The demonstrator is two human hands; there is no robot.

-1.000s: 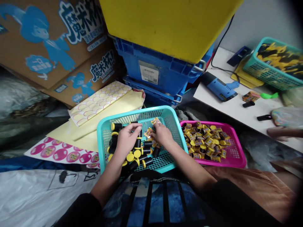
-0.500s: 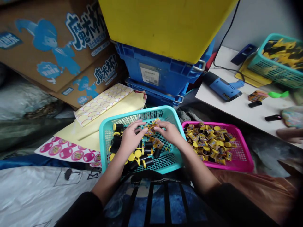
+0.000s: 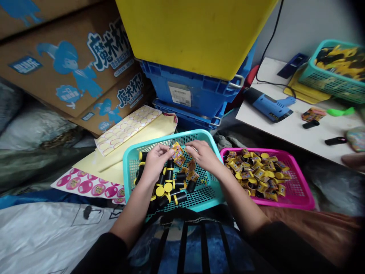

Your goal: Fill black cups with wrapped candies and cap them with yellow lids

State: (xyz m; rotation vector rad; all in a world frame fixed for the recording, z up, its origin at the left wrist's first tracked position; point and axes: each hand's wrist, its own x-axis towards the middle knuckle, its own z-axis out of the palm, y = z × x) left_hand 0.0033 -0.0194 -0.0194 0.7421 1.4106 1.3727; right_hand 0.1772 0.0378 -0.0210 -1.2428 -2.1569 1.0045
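Left grip [image 3: 156, 161] beside yellow-capped plastic tubes [image 3: 180, 197]

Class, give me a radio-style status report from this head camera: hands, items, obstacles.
Left hand fingertips at small yellow packet, right hand just beside it. Both over teal mesh basket. Black tubes with yellow caps beside left hand.

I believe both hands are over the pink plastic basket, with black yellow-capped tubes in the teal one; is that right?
No: the head view shows the left hand and right hand over the teal basket, not the pink basket; the black yellow-capped tubes do lie there.
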